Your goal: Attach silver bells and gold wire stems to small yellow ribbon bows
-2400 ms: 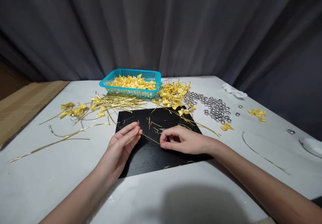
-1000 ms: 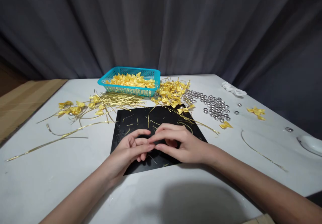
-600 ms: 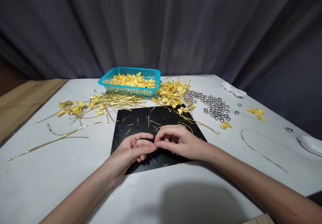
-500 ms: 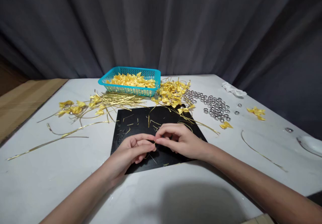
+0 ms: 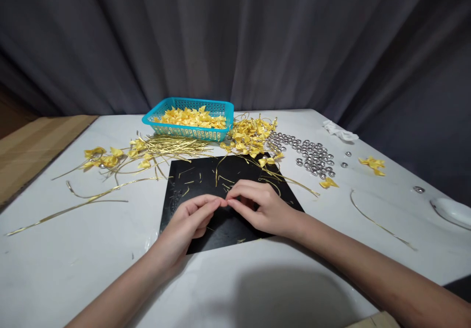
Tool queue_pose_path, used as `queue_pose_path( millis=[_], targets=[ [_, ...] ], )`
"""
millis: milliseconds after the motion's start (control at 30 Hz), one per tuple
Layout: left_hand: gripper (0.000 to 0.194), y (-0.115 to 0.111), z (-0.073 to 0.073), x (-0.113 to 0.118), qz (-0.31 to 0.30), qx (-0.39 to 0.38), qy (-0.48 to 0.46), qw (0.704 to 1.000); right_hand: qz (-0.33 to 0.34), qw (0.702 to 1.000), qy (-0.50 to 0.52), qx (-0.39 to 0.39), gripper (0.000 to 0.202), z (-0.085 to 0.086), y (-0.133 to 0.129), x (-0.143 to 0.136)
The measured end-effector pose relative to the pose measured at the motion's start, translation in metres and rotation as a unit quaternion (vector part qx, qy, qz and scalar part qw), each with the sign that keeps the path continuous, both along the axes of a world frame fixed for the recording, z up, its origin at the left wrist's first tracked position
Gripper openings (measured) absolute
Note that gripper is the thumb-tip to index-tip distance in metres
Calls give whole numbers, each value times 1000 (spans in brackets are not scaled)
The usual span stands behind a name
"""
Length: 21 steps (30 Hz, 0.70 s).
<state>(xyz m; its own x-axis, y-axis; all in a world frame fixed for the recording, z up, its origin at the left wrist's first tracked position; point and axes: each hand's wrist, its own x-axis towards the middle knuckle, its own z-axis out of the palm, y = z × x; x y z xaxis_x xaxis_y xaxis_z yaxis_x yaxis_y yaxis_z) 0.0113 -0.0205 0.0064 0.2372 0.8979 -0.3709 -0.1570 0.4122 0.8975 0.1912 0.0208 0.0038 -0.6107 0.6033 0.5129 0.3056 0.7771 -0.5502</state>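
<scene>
Note the left hand (image 5: 196,217) and the right hand (image 5: 263,207) meeting above the black mat (image 5: 224,234), with thumb and forefinger of each pressed together and the two pinches touching or nearly so. Cannot tell of anything clamped between the tips, being hidden by the fingers or too fine to resolve. Observe the gold wire clippings (image 5: 187,190) scattered on the mat beneath and beyond the hands, partly covered and too small to count. Locate the gold wire bundle (image 5: 176,145) past the mat's far left corner, with many ends lost in the overlap. Find just behind it the blue basket (image 5: 198,132) of yellow bows (image 5: 193,118), with lower layers glimpsed only through the perforated wall. See beside the basket a heap of wired bows (image 5: 250,134), too tangled to separate, trailing strands onto the mat's far edge. Trace to its right the silver beads (image 5: 316,157), merging under the heap's edge. Note also the white dish (image 5: 452,210), cut off at the right border, and a cardboard corner (image 5: 375,320), cropped at the bottom beside the right forearm.
</scene>
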Motion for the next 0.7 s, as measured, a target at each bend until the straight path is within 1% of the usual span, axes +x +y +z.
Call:
queue_pose_path(
  millis=[133, 233, 333, 400, 433, 500, 600, 633, 700],
  targets=[
    [30, 0, 0, 3, 46, -7, 4, 999, -8, 999, 12, 40, 11, -2, -3, 0],
    [35, -1, 0, 6, 76, -7, 22, 997, -21, 995, -7, 102, 12, -1, -5, 0],
    [39, -1, -2, 9, 86, 0, 54, 995, -27, 983, -46, 173, 14, 1, -6, 0],
    [40, -2, -2, 10, 86, 5, 73, 994, -28, 979, -64, 194, 14, 2, -6, 0],
    [39, -2, -2, 11, 85, 9, 79, 993, -26, 980, -69, 187, 15, 2, -6, 0],
    [37, -2, -1, 11, 76, 12, 87, 993, -21, 989, -59, 133, 14, 2, -6, 0],
    [34, -2, 1, 11, 59, 12, 83, 995, -14, 1000, -18, -17, 12, 2, -4, 0],
    [33, -2, 1, 11, 54, 12, 79, 995, -12, 998, -10, -64, 14, 2, -3, -1],
    [32, -2, 2, 10, 50, 11, 71, 996, -7, 991, -3, -131, 17, 2, -2, -1]
  ],
)
